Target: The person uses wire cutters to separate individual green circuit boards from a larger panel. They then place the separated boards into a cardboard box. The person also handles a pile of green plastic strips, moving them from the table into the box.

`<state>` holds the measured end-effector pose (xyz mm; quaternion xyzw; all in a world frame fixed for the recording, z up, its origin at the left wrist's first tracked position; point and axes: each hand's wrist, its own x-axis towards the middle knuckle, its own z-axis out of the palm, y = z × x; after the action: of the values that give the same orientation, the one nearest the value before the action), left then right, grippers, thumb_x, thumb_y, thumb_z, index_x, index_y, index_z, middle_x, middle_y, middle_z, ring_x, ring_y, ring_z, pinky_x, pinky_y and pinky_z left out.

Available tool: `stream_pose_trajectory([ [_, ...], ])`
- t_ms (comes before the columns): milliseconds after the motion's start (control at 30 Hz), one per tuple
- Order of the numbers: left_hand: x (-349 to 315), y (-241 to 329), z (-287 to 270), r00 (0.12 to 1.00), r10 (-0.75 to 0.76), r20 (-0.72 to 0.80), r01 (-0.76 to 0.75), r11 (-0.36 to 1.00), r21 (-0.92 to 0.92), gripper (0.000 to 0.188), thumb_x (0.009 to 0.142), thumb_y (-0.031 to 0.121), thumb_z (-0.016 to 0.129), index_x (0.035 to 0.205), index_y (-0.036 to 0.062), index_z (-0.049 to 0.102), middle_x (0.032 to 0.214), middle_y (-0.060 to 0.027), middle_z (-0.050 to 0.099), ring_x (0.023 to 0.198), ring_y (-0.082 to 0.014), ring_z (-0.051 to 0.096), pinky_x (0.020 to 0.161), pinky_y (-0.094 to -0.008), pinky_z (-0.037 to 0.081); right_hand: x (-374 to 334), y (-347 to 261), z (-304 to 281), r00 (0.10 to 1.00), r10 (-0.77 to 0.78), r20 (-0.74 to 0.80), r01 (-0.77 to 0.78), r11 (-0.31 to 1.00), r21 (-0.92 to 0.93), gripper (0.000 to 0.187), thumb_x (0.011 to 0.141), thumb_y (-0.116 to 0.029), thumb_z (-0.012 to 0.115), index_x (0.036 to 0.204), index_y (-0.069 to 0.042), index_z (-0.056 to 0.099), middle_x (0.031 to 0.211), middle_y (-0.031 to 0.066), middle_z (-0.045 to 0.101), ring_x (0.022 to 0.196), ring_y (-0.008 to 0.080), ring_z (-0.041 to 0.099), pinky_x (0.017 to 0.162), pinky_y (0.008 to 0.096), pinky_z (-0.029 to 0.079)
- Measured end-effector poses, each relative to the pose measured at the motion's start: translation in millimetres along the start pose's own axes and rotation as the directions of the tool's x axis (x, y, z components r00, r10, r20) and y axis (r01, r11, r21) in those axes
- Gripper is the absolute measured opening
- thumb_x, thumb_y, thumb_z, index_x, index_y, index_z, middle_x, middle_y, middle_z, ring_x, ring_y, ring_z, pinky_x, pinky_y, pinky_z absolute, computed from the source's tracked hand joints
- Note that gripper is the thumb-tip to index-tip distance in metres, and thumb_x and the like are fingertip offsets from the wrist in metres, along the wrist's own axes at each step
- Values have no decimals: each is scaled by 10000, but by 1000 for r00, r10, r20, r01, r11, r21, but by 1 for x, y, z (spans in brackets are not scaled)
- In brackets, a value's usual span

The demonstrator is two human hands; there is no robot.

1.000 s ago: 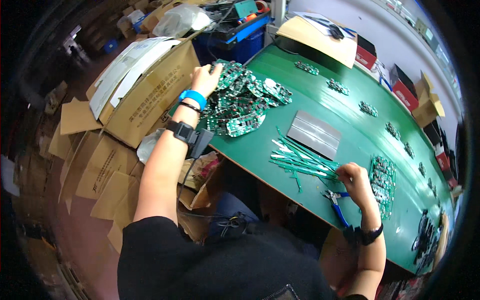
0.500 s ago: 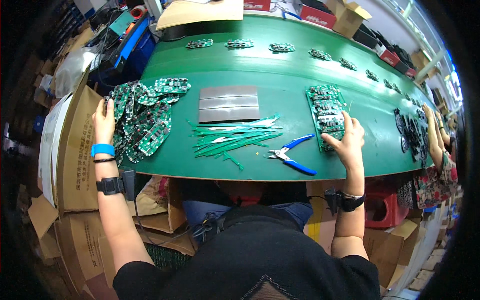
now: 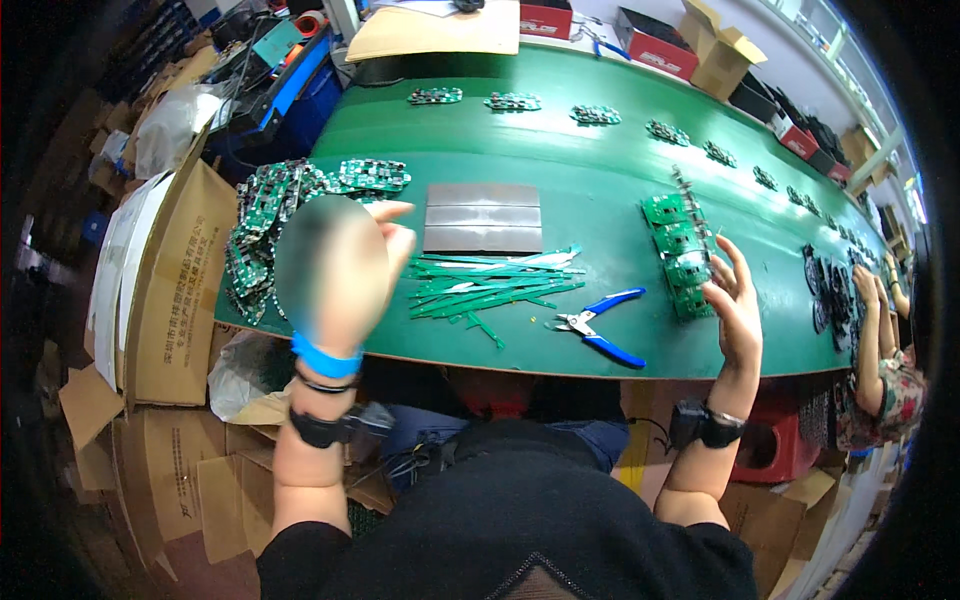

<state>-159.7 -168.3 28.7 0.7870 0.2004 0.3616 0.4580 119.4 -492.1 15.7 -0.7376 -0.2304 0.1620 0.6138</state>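
My right hand [image 3: 738, 310] grips the right edge of a green circuit board panel [image 3: 683, 252] made of several joined boards. The panel is tilted and shows a mostly bare green face. My left hand [image 3: 362, 265] is over the near right side of a heap of loose green circuit boards [image 3: 270, 205]. Two of its fingers stretch out to the right with nothing seen between them; the rest of that hand is smeared. Between my hands lie a pile of thin green strips [image 3: 490, 283] and blue-handled cutting pliers [image 3: 598, 328].
Three grey bars [image 3: 483, 218] lie side by side behind the strips. A row of circuit boards [image 3: 597, 115] runs along the green belt. Black parts [image 3: 830, 290] lie at the right, by another person's hands [image 3: 868, 290]. An upright cardboard box [image 3: 180, 290] stands at the left.
My left hand has moved right, away from the outer side of the heap. The panel at my right hand has been lifted and turned, from its component-covered face to a barer one.
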Motion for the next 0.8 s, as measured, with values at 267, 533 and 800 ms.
stream_pose_trajectory([
  [267, -26, 8, 110, 758, -43, 651, 652, 93, -753, 560, 969, 456, 417, 1382, 84, 356, 1324, -159, 488, 1160, -259, 524, 940, -430, 473, -58, -9, 111, 731, -133, 669, -592, 365, 719, 847, 760, -557, 605, 1423, -111, 327, 1363, 191, 428, 1217, 402, 451, 989, 605, 369],
  [533, -29, -10, 57, 840, -346, 418, 465, 65, -883, 574, 958, 531, 360, 1292, 81, 485, 1211, -156, 583, 1121, -318, 568, 918, -502, 493, -33, -10, 86, 770, -367, 522, 595, 710, -377, 886, 600, -385, 830, 1342, -71, 459, 1329, 171, 442, 1232, 338, 410, 1012, 405, 347],
  [800, -33, -20, 41, 808, -344, 478, 494, -48, -868, 607, 977, 518, 267, 1363, 72, 413, 1306, -174, 512, 1179, -361, 514, 981, -553, 422, -44, 12, 72, 795, -219, 566, 573, 578, -582, 774, 620, -257, 799, 1306, -68, 493, 1170, 172, 471, 1143, 349, 420, 1016, 434, 308],
])
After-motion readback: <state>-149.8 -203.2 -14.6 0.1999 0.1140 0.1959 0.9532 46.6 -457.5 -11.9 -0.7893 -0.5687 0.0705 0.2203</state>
